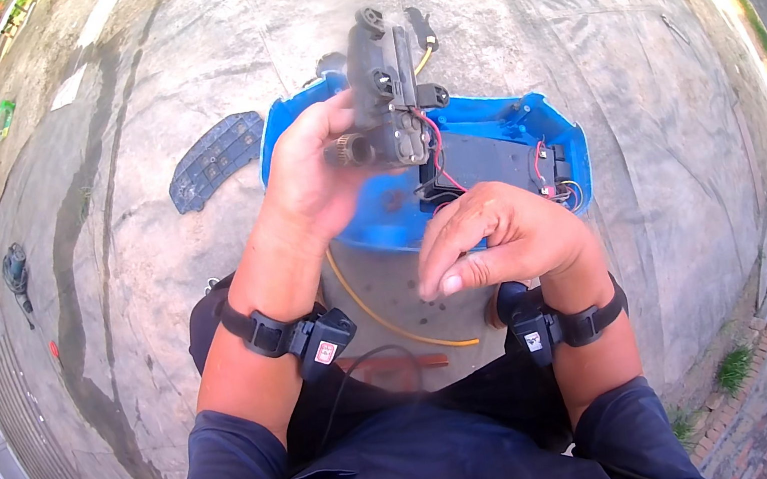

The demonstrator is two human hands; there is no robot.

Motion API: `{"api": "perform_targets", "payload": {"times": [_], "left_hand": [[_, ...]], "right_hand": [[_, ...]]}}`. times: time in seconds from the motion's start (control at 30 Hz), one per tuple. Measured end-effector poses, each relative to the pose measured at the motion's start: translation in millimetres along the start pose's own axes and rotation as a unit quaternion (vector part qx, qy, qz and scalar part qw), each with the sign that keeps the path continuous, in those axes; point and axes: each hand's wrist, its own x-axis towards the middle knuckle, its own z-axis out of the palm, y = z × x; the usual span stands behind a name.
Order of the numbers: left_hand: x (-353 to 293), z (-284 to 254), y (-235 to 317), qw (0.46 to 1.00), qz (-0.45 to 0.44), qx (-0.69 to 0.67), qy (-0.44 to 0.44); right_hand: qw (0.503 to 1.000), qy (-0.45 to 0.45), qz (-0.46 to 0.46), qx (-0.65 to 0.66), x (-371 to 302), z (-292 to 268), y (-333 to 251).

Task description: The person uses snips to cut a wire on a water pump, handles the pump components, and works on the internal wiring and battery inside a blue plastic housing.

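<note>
Left hand (pixel 317 174) grips the grey gearbox module (pixel 383 87) at frame centre, above the blue shell (pixel 498 134); right hand (pixel 500 240) curled, seemingly empty; 2 red wires (pixel 436 144) could snag or tear if lifted.

motor unit (pixel 383 87) above shell (pixel 498 134), panel (pixel 215 158) left, hose (pixel 386 315) below

**Concrete ground and what lies on it**

A grey concrete floor (pixel 576 55) fills most of the frame, streaked with dark wet lines at the left. At the centre lies a blue plastic shell (pixel 495 119), open side up. Just left of it rests a dark ribbed panel (pixel 213 158). A yellow hose (pixel 387 318) curves below the shell. At the far left lies a small power tool (pixel 15 273); a green packet (pixel 1 119) sits upper left.
</note>
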Motion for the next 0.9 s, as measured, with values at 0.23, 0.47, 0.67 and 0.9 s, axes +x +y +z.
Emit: {"api": "perform_targets", "payload": {"times": [0.23, 0.47, 0.67, 0.9], "left_hand": [[-3.6, 2.9, 2.2, 0.999, -0.017, -0.037, -0.019], [-2.1, 0.7, -2.2, 0.998, -0.034, -0.045, -0.034], [-0.7, 1.3, -4.6, 0.997, -0.035, -0.064, -0.033], [1.3, 1.2, -9.2, 1.0, 0.007, -0.018, 0.011]], "right_hand": [[0.996, 0.056, -0.071, 0.024, -10.8, -7.2, 3.1], [0.908, 0.416, -0.011, 0.055, -2.7, -3.6, -0.1], [0.901, 0.427, 0.062, 0.033, 7.1, 3.7, 6.7], [0.905, 0.418, 0.067, 0.043, 7.3, 5.1, 6.2]]}}
